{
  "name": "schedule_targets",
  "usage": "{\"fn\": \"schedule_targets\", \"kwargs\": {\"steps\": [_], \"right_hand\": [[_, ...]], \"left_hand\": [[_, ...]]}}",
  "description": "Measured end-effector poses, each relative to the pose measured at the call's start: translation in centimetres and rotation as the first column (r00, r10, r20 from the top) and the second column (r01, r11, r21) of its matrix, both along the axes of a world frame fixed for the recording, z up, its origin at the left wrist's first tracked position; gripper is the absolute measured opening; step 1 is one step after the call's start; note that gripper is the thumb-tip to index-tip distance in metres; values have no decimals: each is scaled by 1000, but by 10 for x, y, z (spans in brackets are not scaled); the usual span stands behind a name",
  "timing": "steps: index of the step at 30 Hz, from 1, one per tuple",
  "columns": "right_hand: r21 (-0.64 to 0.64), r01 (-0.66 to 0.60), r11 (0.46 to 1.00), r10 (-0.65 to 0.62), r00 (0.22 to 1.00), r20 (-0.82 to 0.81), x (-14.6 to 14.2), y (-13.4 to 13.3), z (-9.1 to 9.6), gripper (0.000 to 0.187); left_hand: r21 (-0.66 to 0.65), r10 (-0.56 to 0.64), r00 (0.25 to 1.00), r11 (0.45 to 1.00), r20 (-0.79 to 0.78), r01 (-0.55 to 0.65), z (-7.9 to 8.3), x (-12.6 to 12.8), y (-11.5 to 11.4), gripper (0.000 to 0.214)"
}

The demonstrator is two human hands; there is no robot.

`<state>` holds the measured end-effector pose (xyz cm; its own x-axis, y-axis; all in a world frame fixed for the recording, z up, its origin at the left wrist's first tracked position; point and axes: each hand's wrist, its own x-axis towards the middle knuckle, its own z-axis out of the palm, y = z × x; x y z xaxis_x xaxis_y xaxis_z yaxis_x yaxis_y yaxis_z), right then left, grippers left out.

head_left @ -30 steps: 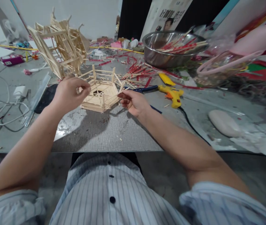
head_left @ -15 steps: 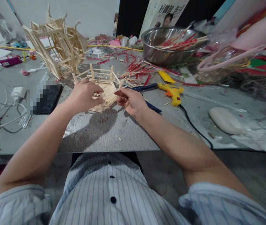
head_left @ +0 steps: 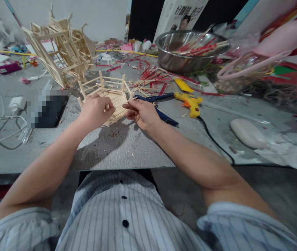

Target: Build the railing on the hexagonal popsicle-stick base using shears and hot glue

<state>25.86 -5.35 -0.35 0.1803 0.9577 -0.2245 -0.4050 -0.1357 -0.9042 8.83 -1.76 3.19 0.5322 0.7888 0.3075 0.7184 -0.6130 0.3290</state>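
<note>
The tabletop (head_left: 127, 150) runs out ahead of both your hands, littered with offcuts. Beyond your left hand (head_left: 94, 111), well back, the tower (head_left: 59, 52) of sticks leans over. Beyond your right hand (head_left: 141, 113), far back, sits the bowl (head_left: 174, 59) with red-tipped sticks in it. A phone (head_left: 51, 111) lies flat just outside your left hand.

The model (head_left: 111, 96), a low railed platform, rests on the tabletop directly ahead of your hands and between them. Your left hand is curled narrow and grips its near edge. Your left hand therefore touches the model, while your right hand sits just beside its right corner.

Outside your right hand lie the glue gun (head_left: 190, 101), further out, and the blue-handled cutters (head_left: 161, 116), just behind your knuckles.

Your right hand is pinched shut on the stick (head_left: 127, 101). Its long axis runs across you, from your right fingertips toward your left ones, over the model's near right edge. Whether its far end touches your left fingers, you cannot tell from here.
</note>
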Motion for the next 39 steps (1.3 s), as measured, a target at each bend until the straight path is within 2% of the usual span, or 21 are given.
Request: {"fn": "schedule_targets", "kwargs": {"steps": [9, 14, 20, 22, 30, 39], "right_hand": [[-39, -48, 998, 48, 999, 5, 2, -1, 3, 20], [-41, -50, 998, 49, 999, -20, 4, -2, 3, 20], [-53, -32, 998, 28, 995, -92, 3, -2, 4, 26], [-55, -41, 998, 36, 995, -96, 2, -3, 4, 26], [-67, -69, 995, 62, 993, -105, 2, -6, 3, 26], [-52, -127, 991, 124, 990, -61, 1, -7, -3, 20]], "left_hand": [[38, -51, 994, 998, -99, 55, 3, -7, 1, 11], [53, -39, 991, 998, -125, 46, 0, -8, 0, 14], [54, -38, 995, 998, -93, 43, -2, -12, -3, 43], [51, -34, 996, 998, -78, 38, -3, -13, -3, 47], [76, -47, 997, 996, -67, 53, -6, -14, -1, 43], [61, -102, 994, 993, -42, 105, -1, -23, 2, 44]]}}
